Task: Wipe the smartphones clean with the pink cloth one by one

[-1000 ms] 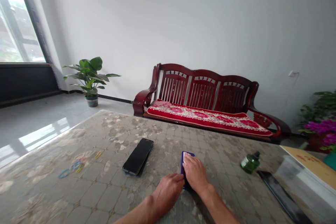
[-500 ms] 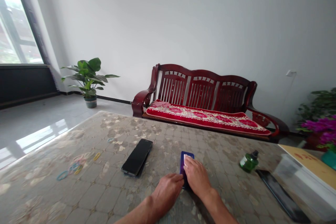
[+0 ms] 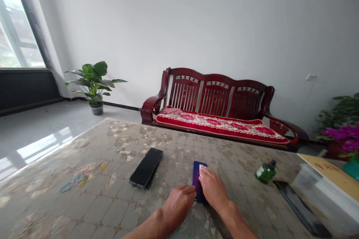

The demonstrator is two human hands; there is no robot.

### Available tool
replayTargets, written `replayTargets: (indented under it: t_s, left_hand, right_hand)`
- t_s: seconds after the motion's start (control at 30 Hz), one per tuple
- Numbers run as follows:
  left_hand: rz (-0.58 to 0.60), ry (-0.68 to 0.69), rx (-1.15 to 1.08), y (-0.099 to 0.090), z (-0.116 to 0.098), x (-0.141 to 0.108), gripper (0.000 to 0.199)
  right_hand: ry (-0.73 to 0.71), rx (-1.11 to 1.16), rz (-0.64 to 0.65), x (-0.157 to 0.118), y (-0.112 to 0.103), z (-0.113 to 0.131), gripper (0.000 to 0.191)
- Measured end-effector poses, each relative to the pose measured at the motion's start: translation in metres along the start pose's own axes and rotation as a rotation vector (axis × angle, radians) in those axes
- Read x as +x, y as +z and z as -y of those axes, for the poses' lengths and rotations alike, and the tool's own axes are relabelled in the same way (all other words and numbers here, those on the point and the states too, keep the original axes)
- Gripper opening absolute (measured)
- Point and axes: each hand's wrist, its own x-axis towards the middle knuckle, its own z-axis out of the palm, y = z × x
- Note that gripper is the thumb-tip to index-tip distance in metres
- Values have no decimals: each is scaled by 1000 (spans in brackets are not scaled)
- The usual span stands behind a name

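Observation:
A blue-purple phone lies flat on the patterned tablecloth in front of me. My left hand is closed, its fingertips against the phone's left edge near the lower end. Over the phone's upper right part lies my right hand, fingers together, pressing a small white wipe to its surface. Most of the wipe and the phone's lower right are covered by the right hand. To the left, a black phone rests on top of another flat dark item.
Right of my hands stand a green bottle, a dark phone and a clear plastic box. Several coloured rubber bands lie at the left. Beyond the table is a red wooden bench.
My right hand has slid slightly to the right and down across the phone with the wipe. My left hand stays at the phone's edge.

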Motion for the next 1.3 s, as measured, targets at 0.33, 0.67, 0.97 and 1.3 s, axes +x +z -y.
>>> replayTargets:
  t_s: [0.33,0.67,0.97,1.3]
  left_hand:
    - [-15,3,32,-3,-4,2,17]
    - [-10,3,36,1,-1,1,15]
    - [-6,13,52,2,0,2,13]
    - [-18,-5,34,-2,-3,2,20]
  right_hand:
    - [-60,-20,-56,-15,-1,0,43]
    - [-43,-12,-50,-23,5,6,43]
    - [-28,22,-55,-7,-1,-2,44]
    - [-77,35,-41,-25,1,2,44]
